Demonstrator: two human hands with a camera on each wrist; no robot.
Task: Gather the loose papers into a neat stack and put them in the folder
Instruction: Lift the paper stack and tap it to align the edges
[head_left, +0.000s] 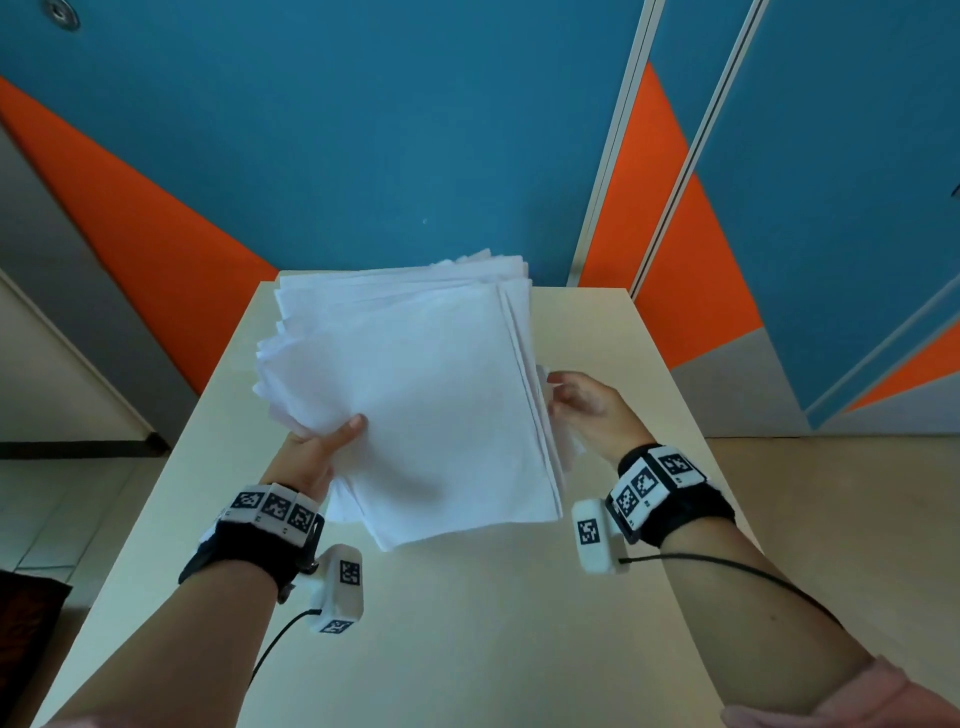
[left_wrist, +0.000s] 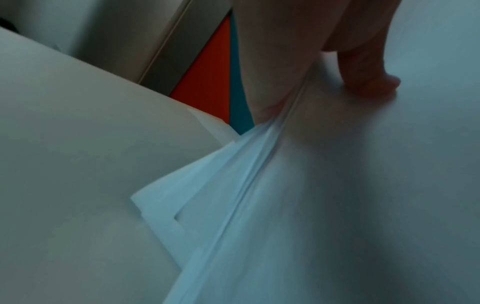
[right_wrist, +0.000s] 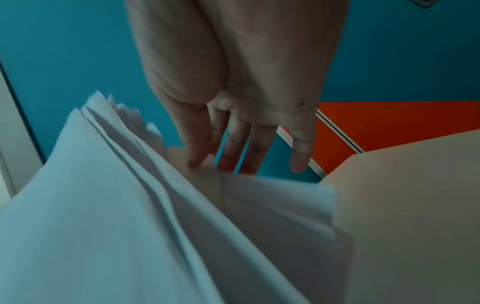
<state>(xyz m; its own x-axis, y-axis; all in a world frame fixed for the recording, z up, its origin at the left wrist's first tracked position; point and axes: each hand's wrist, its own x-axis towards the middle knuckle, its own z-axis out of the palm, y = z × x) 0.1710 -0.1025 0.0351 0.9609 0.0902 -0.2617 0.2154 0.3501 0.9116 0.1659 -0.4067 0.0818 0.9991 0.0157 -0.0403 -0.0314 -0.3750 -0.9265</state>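
Note:
A thick, uneven stack of white papers (head_left: 415, 395) is held tilted over the beige table (head_left: 493, 623), its sheets fanned out at the far and left edges. My left hand (head_left: 317, 452) grips the stack's left edge, thumb (left_wrist: 369, 78) on top of the papers (left_wrist: 337, 205) and fingers hidden beneath. My right hand (head_left: 576, 400) is at the right edge, with straight fingers (right_wrist: 259, 139) touching the sheets' edges (right_wrist: 116, 216). No folder is in view.
The table top (right_wrist: 415, 205) is narrow, with its far edge near a blue and orange wall (head_left: 363, 156). The floor (head_left: 831, 493) drops away on both sides. Camera units hang from both wrists.

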